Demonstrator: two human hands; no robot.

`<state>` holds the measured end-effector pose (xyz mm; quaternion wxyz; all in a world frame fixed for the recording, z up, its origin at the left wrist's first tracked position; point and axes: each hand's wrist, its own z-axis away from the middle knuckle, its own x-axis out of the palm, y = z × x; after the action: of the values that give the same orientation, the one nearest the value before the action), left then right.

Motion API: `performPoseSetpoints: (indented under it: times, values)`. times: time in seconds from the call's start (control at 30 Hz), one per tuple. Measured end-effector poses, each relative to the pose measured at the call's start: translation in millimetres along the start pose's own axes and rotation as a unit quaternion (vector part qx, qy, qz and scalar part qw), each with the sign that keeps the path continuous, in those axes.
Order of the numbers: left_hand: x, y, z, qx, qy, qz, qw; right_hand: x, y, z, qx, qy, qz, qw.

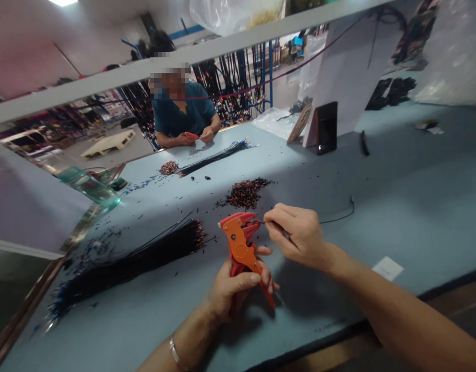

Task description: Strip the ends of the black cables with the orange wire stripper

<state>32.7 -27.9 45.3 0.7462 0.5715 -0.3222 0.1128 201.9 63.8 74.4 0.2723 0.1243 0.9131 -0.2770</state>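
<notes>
ok, wire (331, 221) thru rh grip (295, 232), stripper (238, 235) in lh (230, 287)

Red-and-orange tool (238, 240) up at a tilt, dark wire (337, 219) right at its head, thin, far end hooking away!

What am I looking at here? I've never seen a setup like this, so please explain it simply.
There is no machine here: a person works with two bare hands, seen in one picture from a camera worn on their head, looking forward and down. The left hand grips a red-and-orange plier-like tool. The right hand pinches a thin black wire, its end close to the tool's jaws. On the blue-grey table lie a thick bundle of black wires and a pile of small dark and coppery bits. Across the table sits another person.
</notes>
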Motion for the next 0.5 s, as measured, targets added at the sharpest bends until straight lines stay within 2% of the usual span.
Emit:
performPoseSetpoints:
  times: [0.13, 0.27, 0.37, 0.5]
  values:
    - [-0.3, 0, 0, -0.005, -0.006, -0.003, 1.000, -5, 1, -4, 0.097, -0.052, -0.120, 0.987]
    - [-1.4, -1, 0, -0.007, -0.013, -0.018, 1.000, -12, 3, -10, 0.179, -0.132, -0.225, 0.949]
    - [-2.0, -1, 0, -0.013, -0.019, -0.028, 0.999, -15, 4, -13, 0.246, -0.175, -0.304, 0.904]
    - [-2.8, -1, 0, -0.022, -0.031, -0.039, 0.999, -15, 7, -15, 0.307, -0.202, -0.421, 0.829]
